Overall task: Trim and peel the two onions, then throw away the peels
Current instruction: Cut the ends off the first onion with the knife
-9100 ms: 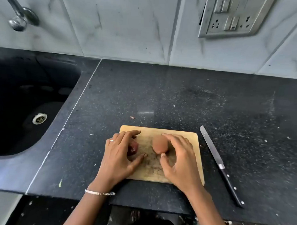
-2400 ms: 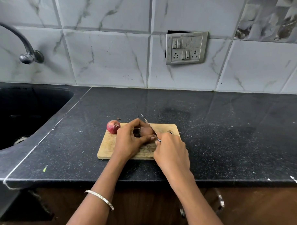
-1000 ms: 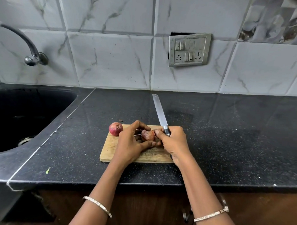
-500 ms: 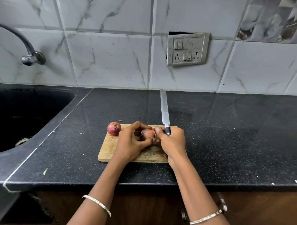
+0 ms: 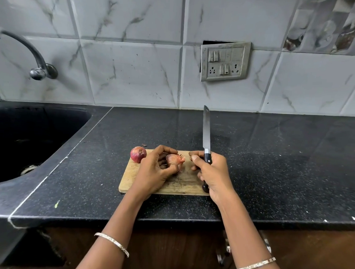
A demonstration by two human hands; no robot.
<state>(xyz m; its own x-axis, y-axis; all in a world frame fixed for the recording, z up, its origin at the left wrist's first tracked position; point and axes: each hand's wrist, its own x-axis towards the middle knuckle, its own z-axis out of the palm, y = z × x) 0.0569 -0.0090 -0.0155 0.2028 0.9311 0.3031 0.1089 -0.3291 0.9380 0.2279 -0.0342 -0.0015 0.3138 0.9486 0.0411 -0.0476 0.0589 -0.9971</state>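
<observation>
- One long black speckled counter (image 5: 272, 167) fills the middle of our view, with a dark sink (image 5: 31, 139) set into its left end.
- A wooden cutting board (image 5: 181, 184) lies near the counter's front edge, and both our hands work over it.
- Our right hand (image 5: 213, 171) is wrapped round the dark handle of a knife (image 5: 206, 131). The blade points up and away from us, clear of both onions.
- Our left hand (image 5: 155, 173) curls its fingers and thumb round the first onion (image 5: 172, 160) over the middle of the board. The end facing right looks ragged, with torn skin showing. We cannot tell whether it touches the wood.
- The second onion (image 5: 138, 154), red and unpeeled, sits at the board's far left corner, just beside the left hand.
- We judge the step in hand to be trimming and skinning the first onion. To do it well, we would rest it on the board and tuck the left fingertips back from the ragged end. We would then bring the blade down in a thin slice so little flesh is lost, and pull the loosened skin off in strips.
- A few tiny scraps (image 5: 144, 145), perhaps peel, lie on the counter just beyond the board. We would gather them with the rest for throwing away.
</observation>
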